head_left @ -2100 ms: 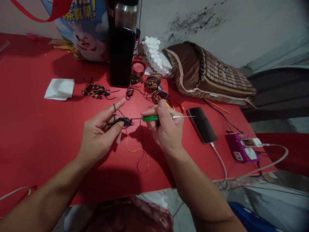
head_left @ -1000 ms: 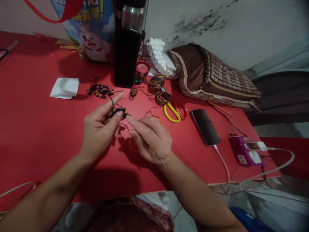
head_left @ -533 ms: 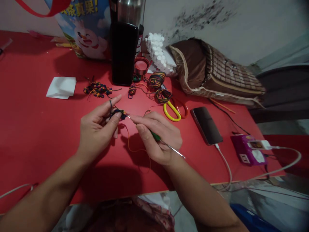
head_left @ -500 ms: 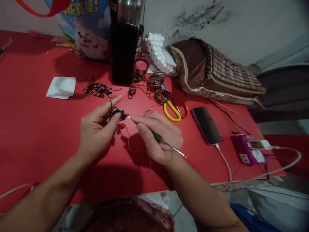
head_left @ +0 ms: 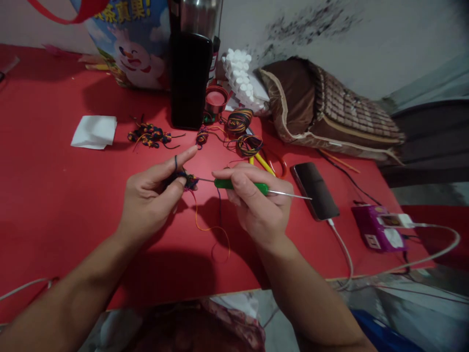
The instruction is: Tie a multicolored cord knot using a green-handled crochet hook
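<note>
My left hand (head_left: 152, 195) pinches a small dark multicoloured crochet piece (head_left: 191, 181) between thumb and fingers, with a loop of yarn wound round its raised index finger. In my right hand (head_left: 258, 203) is a double-ended crochet hook (head_left: 242, 185) with a green grip. One metal end reaches left to the crochet piece; the other sticks out to the right. An orange yarn tail (head_left: 198, 220) hangs from the piece and curls on the red table. Beyond the hands lie a finished-looking crocheted bundle (head_left: 150, 135) and a ball of multicoloured yarn (head_left: 239, 121).
Yellow-and-red-handled scissors (head_left: 264, 164) lie behind my right hand. A charging phone (head_left: 315, 190) and a purple power box (head_left: 373, 227) are at the right. At the back stand a black phone-shaped object (head_left: 190, 80), a printed bag (head_left: 135, 49) and a brown cushion (head_left: 333, 105). White paper (head_left: 94, 132) lies left.
My right hand has moved right and turned, so the green grip now shows fully and the hook lies nearly level. The left hand has shifted slightly right with the crochet piece.
</note>
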Available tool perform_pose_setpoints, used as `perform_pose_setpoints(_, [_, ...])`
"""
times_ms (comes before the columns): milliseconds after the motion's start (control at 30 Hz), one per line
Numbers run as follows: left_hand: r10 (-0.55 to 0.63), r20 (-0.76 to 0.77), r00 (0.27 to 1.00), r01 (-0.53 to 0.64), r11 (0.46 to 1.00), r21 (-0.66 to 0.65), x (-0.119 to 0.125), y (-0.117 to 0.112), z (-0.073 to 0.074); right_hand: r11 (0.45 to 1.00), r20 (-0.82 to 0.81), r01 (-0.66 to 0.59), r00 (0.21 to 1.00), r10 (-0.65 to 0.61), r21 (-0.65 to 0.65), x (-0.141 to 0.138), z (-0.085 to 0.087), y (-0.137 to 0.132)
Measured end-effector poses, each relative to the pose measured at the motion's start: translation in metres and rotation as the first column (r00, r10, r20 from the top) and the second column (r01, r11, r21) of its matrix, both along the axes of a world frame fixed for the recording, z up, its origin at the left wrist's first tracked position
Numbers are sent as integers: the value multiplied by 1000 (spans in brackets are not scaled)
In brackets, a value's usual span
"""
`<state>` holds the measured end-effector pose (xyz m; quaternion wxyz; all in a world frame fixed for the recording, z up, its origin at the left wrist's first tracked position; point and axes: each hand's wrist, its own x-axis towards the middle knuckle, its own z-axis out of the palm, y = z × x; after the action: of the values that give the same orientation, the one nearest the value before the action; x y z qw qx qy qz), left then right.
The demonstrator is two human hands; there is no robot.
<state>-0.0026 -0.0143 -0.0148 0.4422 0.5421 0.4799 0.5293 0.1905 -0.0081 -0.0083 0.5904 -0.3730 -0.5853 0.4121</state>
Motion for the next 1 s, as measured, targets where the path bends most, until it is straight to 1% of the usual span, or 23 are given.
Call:
perform_pose_setpoints(67, [22, -64, 998, -20, 999, 39, 1, 0, -2, 997, 73, 38, 996, -42, 60, -1, 3, -2])
perform_pose_setpoints(133, [43, -104, 994, -36, 997, 72, 3, -1, -3, 985, 176, 79, 979, -106, 150, -2, 7, -4])
perform_pose_setpoints(233, [60, -137, 989, -44, 992, 114, 3, -1, -6, 962, 295, 84, 941, -163, 261, -4, 12, -7])
perform_pose_setpoints(333, [93, -214, 972, -59, 985, 159, 2, 0, -7, 956, 334, 52, 930, -151, 288, -5, 15, -8])
perform_pose_setpoints(433, [120, -259, 958, -82, 985, 153, 0, 0, -5, 963, 306, 49, 943, -133, 266, -4, 15, -8])
perform_pose_setpoints(467, [119, -249, 961, -88, 987, 133, 0, 0, -4, 968, 284, 54, 951, -125, 245, -3, 14, -8])
perform_pose_setpoints(533, [92, -172, 981, -83, 995, 58, 0, 1, -1, 984, 208, 64, 973, -99, 167, -2, 12, -7])
perform_pose_setpoints(600, [41, -46, 998, -43, 998, -41, 0, 1, 2, 998, 77, 58, 995, -60, 34, -1, 9, -4])
perform_pose_setpoints(667, [-4, 86, 996, 14, 993, -118, 0, 1, 5, 993, -82, 22, 996, -31, -114, -1, 8, 0])
perform_pose_setpoints(733, [-39, 181, 983, 66, 987, -144, 1, 1, 6, 971, -210, -42, 978, -8, -236, -2, 8, 3])
perform_pose_setpoints(800, [-57, 242, 969, 94, 985, -142, 1, 2, 6, 940, -301, -134, 953, 35, -315, -3, 9, 7])
perform_pose_setpoints(900, [-75, 287, 955, 120, 982, -145, 2, 2, 3, 881, -423, -294, 898, 123, -369, -6, 9, 9])
perform_pose_setpoints(1000, [-102, 334, 937, 163, 973, -160, 3, 2, 2, 824, -535, -412, 829, 163, -389, -10, 5, 11])
